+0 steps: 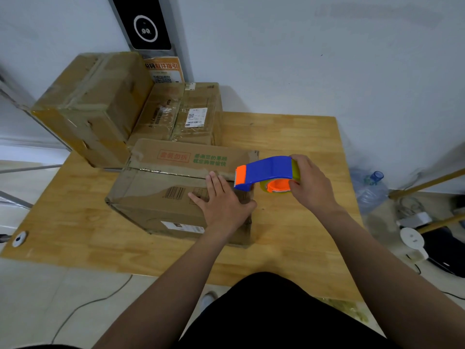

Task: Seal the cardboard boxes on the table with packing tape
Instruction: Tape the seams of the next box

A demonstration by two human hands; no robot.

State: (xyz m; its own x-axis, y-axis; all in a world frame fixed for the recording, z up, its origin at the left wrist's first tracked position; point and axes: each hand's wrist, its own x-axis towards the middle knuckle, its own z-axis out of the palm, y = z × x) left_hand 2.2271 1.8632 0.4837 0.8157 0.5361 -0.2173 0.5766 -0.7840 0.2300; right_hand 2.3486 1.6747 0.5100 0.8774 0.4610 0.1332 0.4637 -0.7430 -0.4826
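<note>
Three cardboard boxes (176,187) on wooden table (289,137), white wall (327,59), tiled floor (50,285)

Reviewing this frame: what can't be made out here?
1. Head view: the right end of the front box seam, covered by the left hand and the tape dispenser; taped or not, cannot tell.
2. Head view: part of the tape roll, hidden by the right hand gripping the dispenser.
3. Head view: shipping label text on the rear box, too small and blurred.
4. Head view: black wall panel, cut off by the top edge.
</note>
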